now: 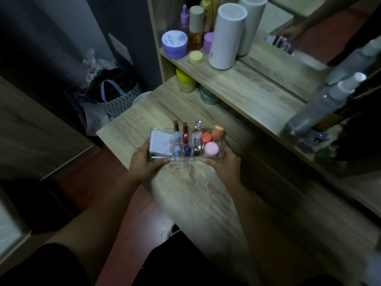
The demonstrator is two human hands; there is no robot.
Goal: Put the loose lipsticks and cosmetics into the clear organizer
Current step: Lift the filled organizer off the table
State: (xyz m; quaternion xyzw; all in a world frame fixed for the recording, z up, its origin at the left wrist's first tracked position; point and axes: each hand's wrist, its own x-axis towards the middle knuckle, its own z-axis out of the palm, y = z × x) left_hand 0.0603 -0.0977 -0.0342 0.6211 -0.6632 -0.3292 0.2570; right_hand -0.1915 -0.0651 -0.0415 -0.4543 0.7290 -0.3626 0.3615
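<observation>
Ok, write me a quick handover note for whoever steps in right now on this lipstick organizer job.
Left hand: gripping the left end of the clear organizer.
Right hand: gripping its right end.
The organizer sits on the wooden desk, filled with lipsticks, a white compact and a pink-capped jar.
Done: no loose cosmetics show on the desk beside it.
Left: probably just set the organizer in place.

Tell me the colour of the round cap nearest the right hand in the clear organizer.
Pale pink: the round cap in the clear organizer, beside the right hand; head view.
</observation>
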